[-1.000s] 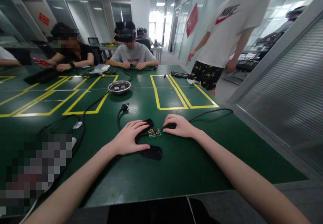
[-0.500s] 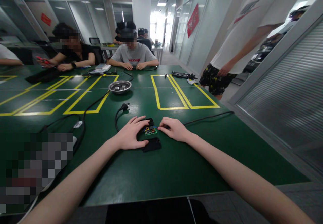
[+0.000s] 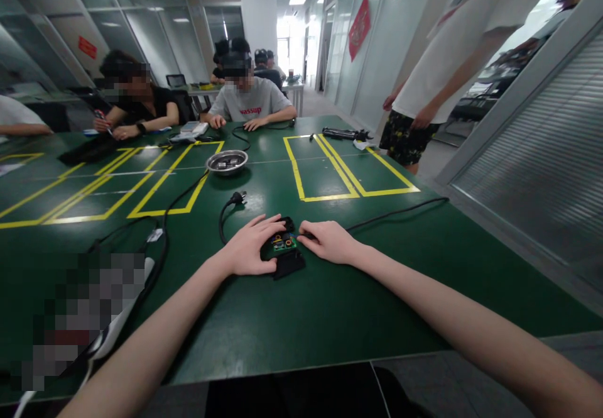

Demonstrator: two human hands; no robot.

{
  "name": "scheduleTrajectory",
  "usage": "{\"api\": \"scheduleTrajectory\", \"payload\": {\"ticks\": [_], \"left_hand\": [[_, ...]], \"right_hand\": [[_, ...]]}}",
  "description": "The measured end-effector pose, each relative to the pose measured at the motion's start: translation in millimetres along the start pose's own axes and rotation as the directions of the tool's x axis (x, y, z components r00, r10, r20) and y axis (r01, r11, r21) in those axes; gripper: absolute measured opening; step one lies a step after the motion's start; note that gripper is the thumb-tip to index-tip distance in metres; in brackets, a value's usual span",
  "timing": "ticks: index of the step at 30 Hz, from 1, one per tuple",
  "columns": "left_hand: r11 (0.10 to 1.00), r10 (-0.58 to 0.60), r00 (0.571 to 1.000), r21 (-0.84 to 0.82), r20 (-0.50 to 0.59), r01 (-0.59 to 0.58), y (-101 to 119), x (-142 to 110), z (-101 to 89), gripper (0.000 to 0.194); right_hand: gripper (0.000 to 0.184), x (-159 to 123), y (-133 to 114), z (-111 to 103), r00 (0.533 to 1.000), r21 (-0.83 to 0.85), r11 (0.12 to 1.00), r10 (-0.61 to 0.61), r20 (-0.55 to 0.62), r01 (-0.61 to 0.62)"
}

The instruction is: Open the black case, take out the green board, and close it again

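Observation:
My left hand [image 3: 249,248] is curved around an opened black plastic casing. Its fingertips rest on the far casing half [image 3: 286,222] and its thumb on the near half [image 3: 289,264]. Between the halves lies a small green circuit board [image 3: 284,242] with copper-wound coils. My right hand [image 3: 327,242] pinches the end of a black cable [image 3: 396,216] just right of the board; the very end is hidden by the fingers. Left of the casing, a black cord with a power plug [image 3: 238,198] runs under my left hand.
A metal bowl [image 3: 227,162] with small metal parts stands beyond the plug. Yellow tape outlines [image 3: 330,199] mark the green table [image 3: 358,317]. A white power strip [image 3: 113,327], partly blurred, lies at left. A folded black tripod [image 3: 346,134] is at the far edge. People sit opposite; one stands at right.
The view has shifted slightly. Both hands keep nearly the same hold on the casing and cable. Across the table, the seated person in grey has moved their hands apart.

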State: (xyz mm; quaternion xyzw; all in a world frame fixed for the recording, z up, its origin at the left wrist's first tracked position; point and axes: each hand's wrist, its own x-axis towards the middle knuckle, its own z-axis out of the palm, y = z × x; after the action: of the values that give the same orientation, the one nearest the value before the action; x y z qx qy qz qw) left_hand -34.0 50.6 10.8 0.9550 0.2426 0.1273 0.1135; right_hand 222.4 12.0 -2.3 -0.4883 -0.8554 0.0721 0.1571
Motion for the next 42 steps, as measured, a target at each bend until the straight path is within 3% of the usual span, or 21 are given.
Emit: {"api": "scheduleTrajectory", "payload": {"ticks": [2, 7, 13, 20, 42], "left_hand": [[1.0, 0.004, 1.0, 0.019, -0.018, -0.004, -1.8, -0.3, -0.4, 0.071], [0.998, 0.024, 0.992, 0.068, -0.124, -0.015, -4.8, -3.0, -3.0, 0.061], [0.999, -0.015, 0.992, 0.046, -0.128, 0.021, -6.9, -4.0, -1.8, 0.056], [0.996, -0.062, 0.992, 0.052, -0.113, 0.068, -7.8, -3.1, 1.5, 0.059], [0.998, -0.062, 0.991, 0.006, -0.117, 0.063, -6.7, -5.1, 4.8, 0.057]], "right_hand": [[0.017, -1.2, -0.2, -0.4, 1.0, 0.028, 1.0, -0.012, -0.016, 0.013], [0.061, -4.8, -4.2, -4.7, 0.999, 0.058, 0.998, -0.026, -0.044, 0.029], [0.073, -5.7, -8.7, -9.4, 1.0, 0.07, 0.997, -0.026, -0.002, 0.027], [0.069, -2.0, -6.5, -4.9, 0.999, 0.057, 0.998, -0.002, -0.034, 0.004], [0.062, 0.6, -4.8, -3.6, 0.999, 0.016, 1.0, -0.012, -0.048, 0.013]]}}
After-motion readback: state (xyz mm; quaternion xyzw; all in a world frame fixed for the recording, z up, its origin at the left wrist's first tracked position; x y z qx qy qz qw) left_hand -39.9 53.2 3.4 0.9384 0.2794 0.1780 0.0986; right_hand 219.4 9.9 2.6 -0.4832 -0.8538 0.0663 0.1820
